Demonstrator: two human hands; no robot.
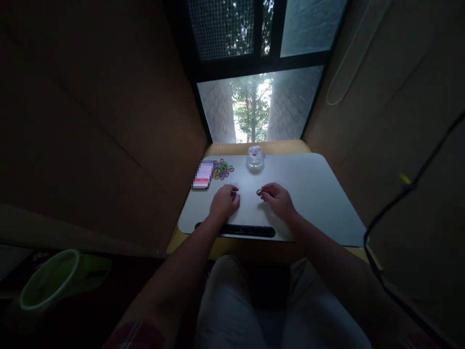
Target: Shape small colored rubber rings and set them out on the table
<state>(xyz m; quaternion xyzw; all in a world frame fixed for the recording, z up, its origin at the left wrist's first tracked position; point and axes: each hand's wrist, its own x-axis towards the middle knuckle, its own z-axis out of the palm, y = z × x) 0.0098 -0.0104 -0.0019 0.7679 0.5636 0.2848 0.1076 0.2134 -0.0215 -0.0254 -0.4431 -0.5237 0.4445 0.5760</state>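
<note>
Between the thumb and fingertips of my right hand (278,198) is a small dark-greenish hair tie (259,192), held just above the white tabletop (312,194). My left hand (224,199) is to the left of it, fingers bent, with a gap between thumb and forefinger; I see nothing in that gap. Beyond my left hand lies a loose pile of small hair ties (223,169) in several colours. A clear plastic jar (255,159) stands at the back of the tabletop, with something reddish showing near its top.
A phone (203,174) with a blurred screen lies at the left edge. A black ledge strip (249,230) runs along the front. Walls close in on both sides, and a window (254,106) is behind. A dark cable (395,194) hangs at right; a green basket (51,281) stands lower left.
</note>
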